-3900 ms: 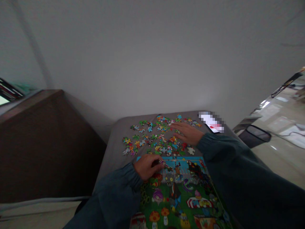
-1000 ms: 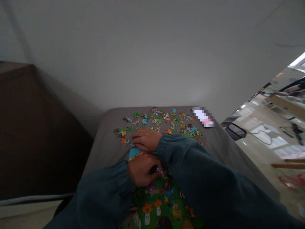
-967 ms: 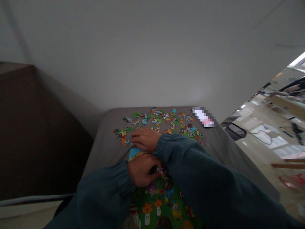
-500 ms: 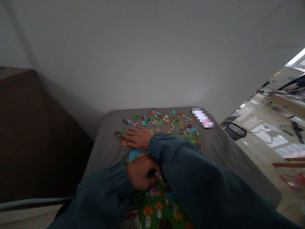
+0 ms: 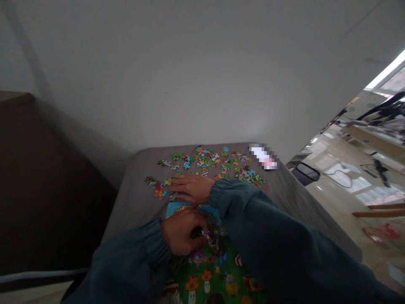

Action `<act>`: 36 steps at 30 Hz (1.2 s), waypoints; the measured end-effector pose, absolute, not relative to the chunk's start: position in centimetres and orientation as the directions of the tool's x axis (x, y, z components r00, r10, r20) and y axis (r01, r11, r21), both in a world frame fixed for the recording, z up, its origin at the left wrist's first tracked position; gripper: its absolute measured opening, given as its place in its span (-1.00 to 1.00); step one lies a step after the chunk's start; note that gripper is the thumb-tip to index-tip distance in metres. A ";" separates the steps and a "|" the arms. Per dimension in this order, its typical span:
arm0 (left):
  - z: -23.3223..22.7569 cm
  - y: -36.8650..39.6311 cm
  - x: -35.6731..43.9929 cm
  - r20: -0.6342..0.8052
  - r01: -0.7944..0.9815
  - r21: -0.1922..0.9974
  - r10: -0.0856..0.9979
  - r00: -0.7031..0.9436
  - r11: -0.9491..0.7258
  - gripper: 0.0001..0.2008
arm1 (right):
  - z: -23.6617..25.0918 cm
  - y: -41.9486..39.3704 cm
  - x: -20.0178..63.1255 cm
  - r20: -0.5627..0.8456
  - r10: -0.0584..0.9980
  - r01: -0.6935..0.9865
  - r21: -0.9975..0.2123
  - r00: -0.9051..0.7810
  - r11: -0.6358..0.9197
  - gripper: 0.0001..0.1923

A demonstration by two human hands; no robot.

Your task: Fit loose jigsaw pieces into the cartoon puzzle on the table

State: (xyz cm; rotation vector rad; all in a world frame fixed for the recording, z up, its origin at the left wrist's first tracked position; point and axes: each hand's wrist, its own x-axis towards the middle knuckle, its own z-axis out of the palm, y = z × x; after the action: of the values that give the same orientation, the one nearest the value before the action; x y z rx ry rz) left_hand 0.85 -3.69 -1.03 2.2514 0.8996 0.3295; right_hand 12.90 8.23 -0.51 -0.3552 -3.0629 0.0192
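Observation:
Fingers stretched out and lying low, my right hand (image 5: 193, 188) rests over loose puzzle pieces just above the picture's blue top edge. My left hand (image 5: 183, 231) is nearer to me, its thumb and fingers pinched on a small purple and white puzzle piece (image 5: 207, 235). That hand is over the puzzle picture (image 5: 218, 270), which is green with mushrooms and cartoon figures. My left hand and right forearm hide part of the picture. Left of my right fingertips lies a small group of red, green and orange pieces (image 5: 160, 190).
More loose pieces (image 5: 205, 159) spread across the back of the grey-covered table (image 5: 133, 190), with another cluster (image 5: 249, 175) right of my right sleeve. A phone (image 5: 263, 156) with a blurred screen lies at the back right. A wall (image 5: 190, 84) rises behind, and a dark brown box-like piece (image 5: 38, 177) stands at left.
My right hand has drawn back to the right, uncovering pieces at the left. My left hand keeps its pinch. The whole view has shifted slightly.

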 end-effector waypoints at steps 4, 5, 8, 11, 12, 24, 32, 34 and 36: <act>-1.3 -3.7 0.6 -0.085 0.532 0.702 0.686 0.722 -0.473 -0.87 | -0.3 9.6 16.3 0.100 0.325 0.318 -0.085 -0.940 0.944 -0.57; -1.4 -3.7 0.6 -0.087 0.531 0.704 0.684 0.724 -0.472 -0.86 | -0.4 10.0 17.3 0.101 0.348 0.339 -0.102 -0.932 0.935 -0.57; -1.8 -3.7 0.6 -0.044 0.521 0.705 0.703 0.710 -0.482 -0.87 | -1.0 10.6 20.2 0.098 0.417 0.400 -0.153 -0.904 0.904 -0.57; -2.5 -3.4 0.9 0.031 0.515 0.680 0.722 0.691 -0.522 -0.88 | -2.1 10.5 22.3 0.108 0.448 0.420 -0.213 -0.887 0.882 -0.54; -2.6 -3.3 0.9 0.062 0.515 0.671 0.732 0.678 -0.534 -0.89 | -2.5 10.4 22.8 0.114 0.449 0.416 -0.235 -0.886 0.879 -0.53; -2.4 -1.6 0.0 0.109 0.714 0.568 0.898 0.427 -0.409 -0.71 | -4.4 8.8 23.6 0.125 0.535 0.502 -0.223 -0.836 0.836 -0.48; -3.3 -1.0 -0.9 0.110 0.782 0.506 0.926 0.360 -0.364 -0.61 | -4.5 8.6 23.8 0.152 0.558 0.525 -0.207 -0.816 0.825 -0.54; -3.3 -0.9 -1.1 0.087 0.783 0.508 0.926 0.367 -0.359 -0.61 | -4.5 8.5 23.9 0.174 0.565 0.536 -0.189 -0.807 0.823 -0.56; -3.3 -0.9 -1.3 0.069 0.791 0.502 0.928 0.367 -0.350 -0.60 | -4.5 8.4 24.0 0.208 0.574 0.552 -0.159 -0.792 0.819 -0.58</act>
State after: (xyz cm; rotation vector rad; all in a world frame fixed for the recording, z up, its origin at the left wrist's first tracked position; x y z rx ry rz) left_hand -1.27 -0.86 -3.31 2.2481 1.4987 0.4872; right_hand 23.98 8.41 -4.52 -0.8676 -2.7561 0.1308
